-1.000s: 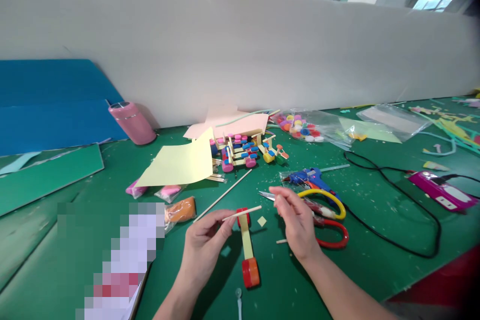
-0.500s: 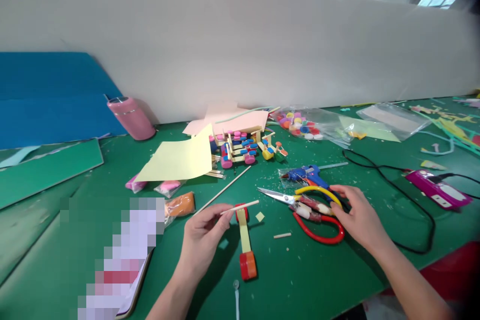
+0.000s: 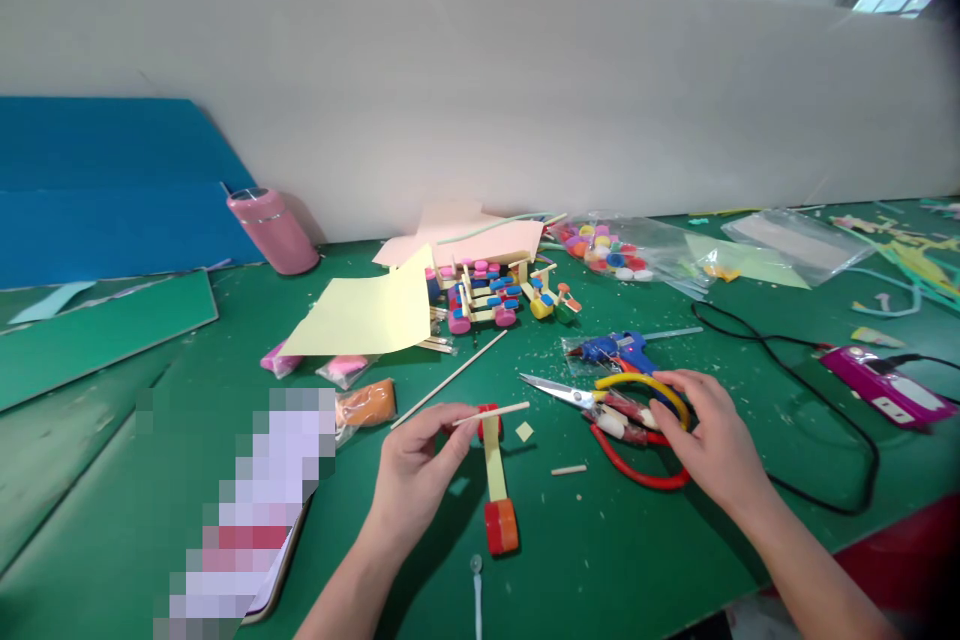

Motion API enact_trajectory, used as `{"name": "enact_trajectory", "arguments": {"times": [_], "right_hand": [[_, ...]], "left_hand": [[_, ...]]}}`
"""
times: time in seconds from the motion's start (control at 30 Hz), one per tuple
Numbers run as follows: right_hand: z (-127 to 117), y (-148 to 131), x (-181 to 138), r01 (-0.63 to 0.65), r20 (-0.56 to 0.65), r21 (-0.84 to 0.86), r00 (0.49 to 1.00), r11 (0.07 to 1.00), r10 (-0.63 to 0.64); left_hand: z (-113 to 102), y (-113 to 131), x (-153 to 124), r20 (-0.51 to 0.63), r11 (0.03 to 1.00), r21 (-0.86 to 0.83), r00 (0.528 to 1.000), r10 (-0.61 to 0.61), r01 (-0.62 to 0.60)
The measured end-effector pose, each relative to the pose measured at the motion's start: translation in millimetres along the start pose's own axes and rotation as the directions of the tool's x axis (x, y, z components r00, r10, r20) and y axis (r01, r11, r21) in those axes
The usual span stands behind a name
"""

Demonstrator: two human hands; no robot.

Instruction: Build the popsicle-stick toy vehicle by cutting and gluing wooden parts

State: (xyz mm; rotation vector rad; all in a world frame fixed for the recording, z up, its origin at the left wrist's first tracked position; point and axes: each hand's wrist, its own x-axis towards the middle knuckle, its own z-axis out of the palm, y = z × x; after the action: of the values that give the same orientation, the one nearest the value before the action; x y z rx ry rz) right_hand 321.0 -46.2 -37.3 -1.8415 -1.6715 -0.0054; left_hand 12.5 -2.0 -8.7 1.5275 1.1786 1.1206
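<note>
My left hand [image 3: 424, 465] is closed in a pinch on a short thin wooden stick [image 3: 499, 413], which points to the right. Under the stick's free end lies a pale yellow strip [image 3: 494, 465] with red wheels at its far end and a red and orange pair [image 3: 502, 526] at its near end. My right hand [image 3: 709, 435] grips the handles of the scissors [image 3: 559, 390], its thumb inside the loops. These have one yellow and one red handle, and their blades point left. Beside the strip are a small yellow square [image 3: 524, 432] and a short stick piece [image 3: 568, 470].
A blue glue gun [image 3: 619, 350] lies behind the scissors. Small wheeled models [image 3: 484, 300], a yellow sheet [image 3: 360, 315] and a bag of coloured wheels [image 3: 600, 245] are farther back. A phone [image 3: 255, 520] lies left, a purple device [image 3: 885, 385] with a black cable right.
My right hand has moved slightly left, farther over the scissors' handles, with the thumb now inside. The left hand still holds the stick. The whole view has shifted a little.
</note>
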Motion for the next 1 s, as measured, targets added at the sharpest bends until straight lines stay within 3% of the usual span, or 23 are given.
{"name": "enact_trajectory", "arguments": {"times": [0.17,0.33,0.47,1.0], "right_hand": [[7,-36,-3,0.095,-0.076,0.163,0.994,0.982,-0.083],[19,-94,0,0.012,0.105,0.524,0.991,0.852,-0.079],[30,-125,5,-0.072,0.209,0.652,0.974,0.755,-0.088],[44,-135,7,-0.076,0.164,0.656,0.985,0.751,-0.044]], "left_hand": [[-1,-1,1,0.014,1.0,0.02,1.0,0.001,-0.001],[0,-1,2,0.009,1.0,0.012,1.0,-0.012,0.011],[1,0,1,0.014,1.0,0.001,1.0,-0.01,0.01],[-3,3,-4,0.044,0.99,-0.127,0.997,-0.062,0.067]]}}
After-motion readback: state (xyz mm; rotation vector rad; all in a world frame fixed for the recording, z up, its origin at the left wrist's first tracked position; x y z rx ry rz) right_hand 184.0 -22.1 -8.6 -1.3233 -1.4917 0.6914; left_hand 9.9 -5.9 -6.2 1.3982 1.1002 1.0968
